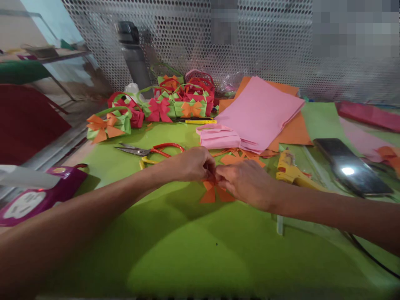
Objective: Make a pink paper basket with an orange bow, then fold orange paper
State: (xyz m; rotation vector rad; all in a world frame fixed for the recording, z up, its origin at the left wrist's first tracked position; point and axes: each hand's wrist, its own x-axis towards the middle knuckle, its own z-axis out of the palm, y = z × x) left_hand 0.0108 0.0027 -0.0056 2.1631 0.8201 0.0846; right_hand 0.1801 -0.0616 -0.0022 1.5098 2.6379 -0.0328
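Head view: scissors [144, 152] are lying left of my left hand [195, 165], whose curled fingers are pinching an orange piece [208, 196] just above the green tabletop [187, 254]. My right hand [246, 183] is pinching it too, fingertips partly hidden. I'm probably shaping its middle; the next move is calling for steady pressure. Rightward, a glue gun [289, 170] is lying.

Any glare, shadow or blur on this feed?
Head view: bright white spot on the phone; soft shadows on the green tabletop below the left hand and right hand, with the orange paper partly hidden; left edge stretched and blurred; blocky pixelation over parts of the perforated panel.
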